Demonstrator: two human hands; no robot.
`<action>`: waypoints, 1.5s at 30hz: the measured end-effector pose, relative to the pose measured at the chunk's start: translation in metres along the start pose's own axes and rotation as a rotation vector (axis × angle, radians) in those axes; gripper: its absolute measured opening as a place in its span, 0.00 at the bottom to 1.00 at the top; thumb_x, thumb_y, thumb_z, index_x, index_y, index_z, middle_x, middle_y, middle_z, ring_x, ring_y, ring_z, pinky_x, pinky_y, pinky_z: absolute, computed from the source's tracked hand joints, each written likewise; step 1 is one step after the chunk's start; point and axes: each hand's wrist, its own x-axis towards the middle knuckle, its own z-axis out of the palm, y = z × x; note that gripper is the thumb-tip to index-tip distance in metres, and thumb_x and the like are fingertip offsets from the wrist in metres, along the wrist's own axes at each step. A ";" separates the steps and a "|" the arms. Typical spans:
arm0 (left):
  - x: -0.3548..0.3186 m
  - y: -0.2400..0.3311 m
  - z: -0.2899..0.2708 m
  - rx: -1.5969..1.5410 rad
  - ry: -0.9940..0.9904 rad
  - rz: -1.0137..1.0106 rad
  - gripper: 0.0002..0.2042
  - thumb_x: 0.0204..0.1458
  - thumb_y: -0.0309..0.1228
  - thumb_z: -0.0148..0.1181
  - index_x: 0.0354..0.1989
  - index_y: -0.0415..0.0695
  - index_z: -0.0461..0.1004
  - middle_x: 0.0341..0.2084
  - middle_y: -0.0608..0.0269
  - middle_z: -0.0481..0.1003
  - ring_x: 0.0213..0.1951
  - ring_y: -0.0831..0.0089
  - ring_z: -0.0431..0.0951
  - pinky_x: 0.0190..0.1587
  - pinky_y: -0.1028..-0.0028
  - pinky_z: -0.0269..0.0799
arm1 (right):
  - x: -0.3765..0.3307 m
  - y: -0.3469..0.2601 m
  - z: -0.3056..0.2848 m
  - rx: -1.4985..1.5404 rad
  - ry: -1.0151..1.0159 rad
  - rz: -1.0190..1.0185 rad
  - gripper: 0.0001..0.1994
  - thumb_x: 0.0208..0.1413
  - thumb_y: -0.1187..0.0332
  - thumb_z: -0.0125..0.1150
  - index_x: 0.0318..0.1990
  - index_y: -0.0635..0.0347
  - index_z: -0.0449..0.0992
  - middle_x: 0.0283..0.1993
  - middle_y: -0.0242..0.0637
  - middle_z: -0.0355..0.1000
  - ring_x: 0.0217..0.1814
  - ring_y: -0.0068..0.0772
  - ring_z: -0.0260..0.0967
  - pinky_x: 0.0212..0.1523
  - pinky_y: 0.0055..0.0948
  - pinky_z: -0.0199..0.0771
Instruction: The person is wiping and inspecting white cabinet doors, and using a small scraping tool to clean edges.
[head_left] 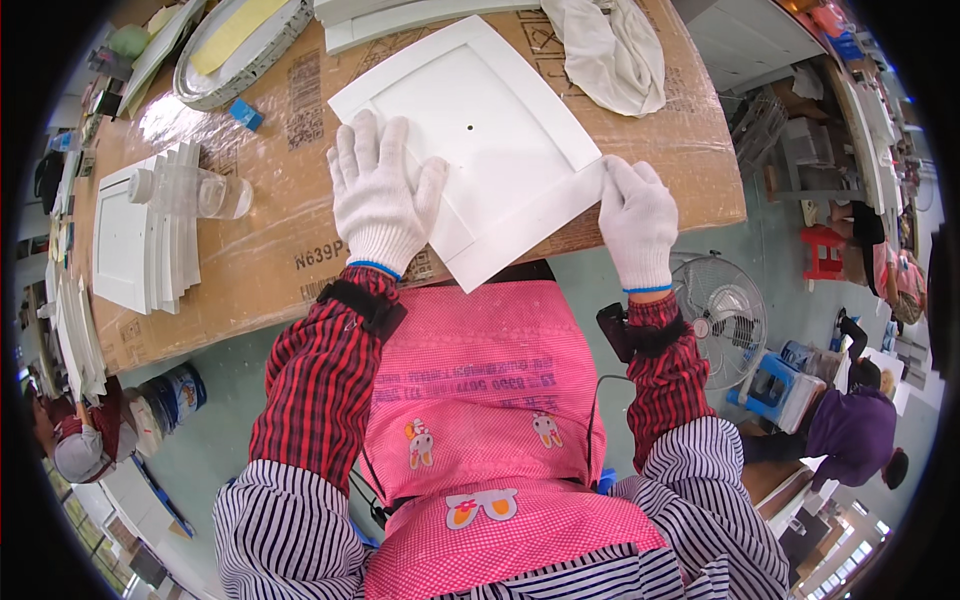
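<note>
A white square panel [520, 165] with a raised frame and a small dark hole near its middle lies turned cornerwise on the cardboard-covered table, its near corner jutting past the edge. My left hand [378, 190], in a white knit glove, rests flat on the panel's left side, fingers extended and thumb apart. At the right corner, my gloved right hand [637, 215] has its fingers pressed together around the panel's edge. Whether anything small is also between those fingertips is hidden.
Left on the table [250, 270] stand a stack of white panels [125, 245], a clear plastic bottle [210, 193] and a blue block [245, 114]. A round tub [240, 55] and white cloth [610, 55] lie farther back. A floor fan [715, 315] stands right; other people work on both sides.
</note>
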 end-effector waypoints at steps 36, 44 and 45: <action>0.000 -0.002 -0.001 0.014 -0.016 -0.011 0.34 0.57 0.50 0.65 0.68 0.44 0.70 0.73 0.39 0.61 0.74 0.36 0.58 0.77 0.44 0.49 | -0.006 -0.017 0.012 0.030 0.009 -0.112 0.07 0.61 0.68 0.62 0.44 0.50 0.82 0.37 0.42 0.75 0.36 0.53 0.77 0.36 0.47 0.78; 0.000 -0.001 -0.001 -0.004 -0.011 -0.012 0.34 0.57 0.50 0.65 0.69 0.45 0.70 0.73 0.39 0.60 0.74 0.36 0.57 0.77 0.44 0.48 | -0.032 -0.045 0.013 0.020 -0.015 -0.187 0.10 0.56 0.71 0.61 0.45 0.52 0.79 0.36 0.40 0.73 0.34 0.48 0.74 0.34 0.44 0.76; -0.001 -0.001 0.003 0.008 -0.018 -0.020 0.34 0.57 0.50 0.65 0.69 0.45 0.70 0.73 0.39 0.60 0.74 0.36 0.57 0.77 0.44 0.48 | -0.044 -0.061 0.014 0.090 -0.040 -0.290 0.10 0.53 0.73 0.61 0.43 0.51 0.78 0.35 0.38 0.71 0.33 0.45 0.73 0.33 0.41 0.76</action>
